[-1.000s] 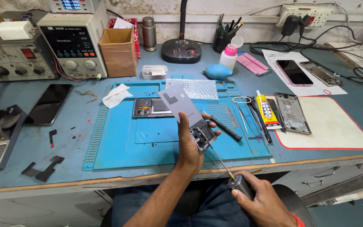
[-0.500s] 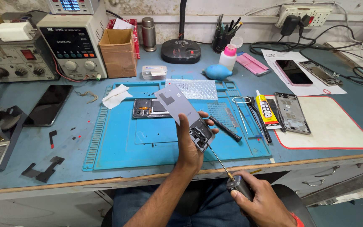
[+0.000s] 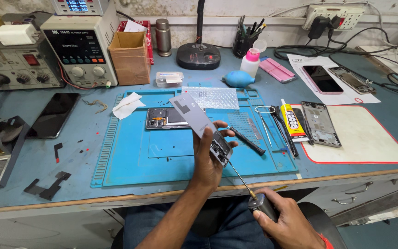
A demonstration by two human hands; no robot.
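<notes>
Grey and flat, a phone back panel (image 3: 199, 121) is gripped at its lower end by the left hand (image 3: 208, 162), tilted up over the near edge of a blue ribbed work mat (image 3: 130, 157), exposing its camera end. Nearer than the mat, the right hand (image 3: 285, 223) is closed around a thin metal screwdriver (image 3: 242, 182), tip touching that end.

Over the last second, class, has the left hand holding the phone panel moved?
No. The left hand holds the phone panel at the same spot over the blue mat.
</notes>
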